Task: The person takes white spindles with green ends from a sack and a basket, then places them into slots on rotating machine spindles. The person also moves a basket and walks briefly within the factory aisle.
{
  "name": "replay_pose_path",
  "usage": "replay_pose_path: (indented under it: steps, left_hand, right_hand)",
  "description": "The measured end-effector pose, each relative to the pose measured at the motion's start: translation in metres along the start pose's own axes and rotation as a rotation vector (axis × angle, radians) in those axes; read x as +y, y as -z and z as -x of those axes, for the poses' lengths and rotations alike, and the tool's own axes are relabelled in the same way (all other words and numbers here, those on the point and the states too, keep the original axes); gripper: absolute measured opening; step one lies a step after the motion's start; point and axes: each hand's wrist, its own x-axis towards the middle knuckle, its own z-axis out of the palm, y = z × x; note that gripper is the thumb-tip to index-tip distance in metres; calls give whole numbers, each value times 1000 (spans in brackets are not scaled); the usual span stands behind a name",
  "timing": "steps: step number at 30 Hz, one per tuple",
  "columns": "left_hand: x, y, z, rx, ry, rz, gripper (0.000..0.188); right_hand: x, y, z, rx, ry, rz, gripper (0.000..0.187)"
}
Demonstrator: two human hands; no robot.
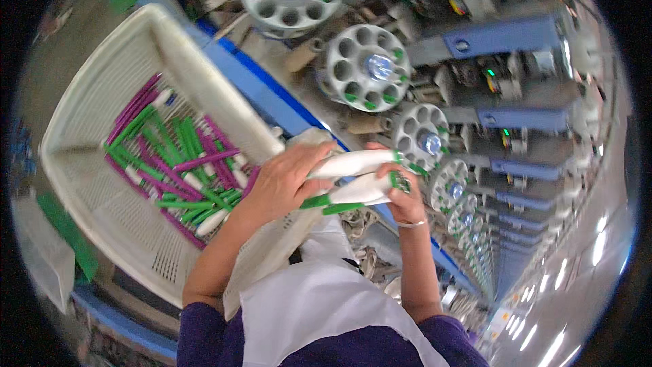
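Both hands are closed around white-wound bobbins [354,164] with green tube ends: the left hand [280,180] grips them from the left, the right hand [401,196] clasps their right ends (a pale bracelet [411,223] circles that wrist). The bobbins are held up, lying roughly sideways, just beyond the right-hand corner of a white plastic basket [204,85]. Inside it, green and purple tubes [180,153] lie criss-crossed, some partly white. Past the basket's far right edge runs a blue rail [261,85], then a row of grey holed discs [358,62].
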Motion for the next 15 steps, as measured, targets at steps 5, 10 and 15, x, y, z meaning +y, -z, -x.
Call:
replay_pose_path:
  steps: [5,10,15]
  left_hand:
    - [-12,18,33,-537,393,110,42]
    - [-24,53,43,919,613,-147,19]
    - [10,-71,-24,-160,230,-1,40]
  right_hand:
    - [14,46,35,20,10,-140,46]
    - [44,105,75,196,-30,-360,45]
    - [86,142,71,-4,-33,-418,45]
